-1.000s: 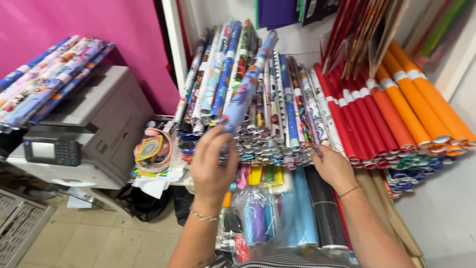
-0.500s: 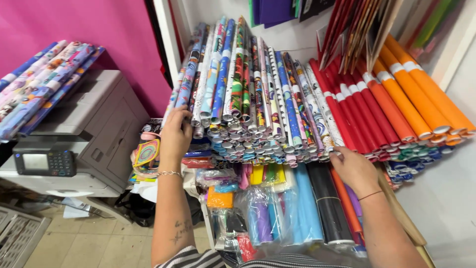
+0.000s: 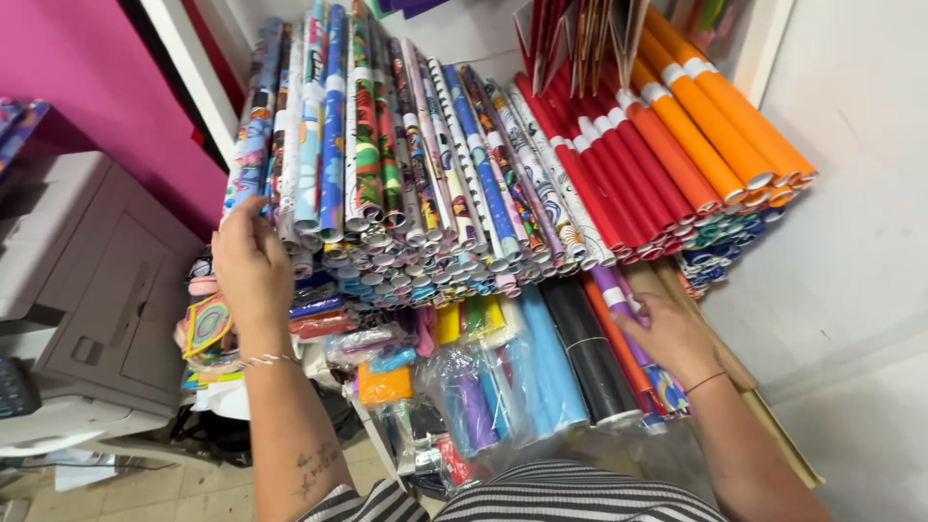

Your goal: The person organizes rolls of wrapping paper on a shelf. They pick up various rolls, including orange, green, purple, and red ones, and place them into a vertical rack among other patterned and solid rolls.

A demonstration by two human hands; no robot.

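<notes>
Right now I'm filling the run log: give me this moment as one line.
left hand: on patterned paper rolls | right hand: on purple roll | red rolls, orange rolls stacked right

A stack of paper rolls (image 3: pixel 406 193) fills the shelf, more rolls (image 3: pixel 677 145) at its right end. The left hand (image 3: pixel 249 266) touches the stack's left edge; the right hand (image 3: pixel 667 333) rests on upright rolls (image 3: pixel 570 358) below. A printer (image 3: pixel 87 290) stands left.
</notes>
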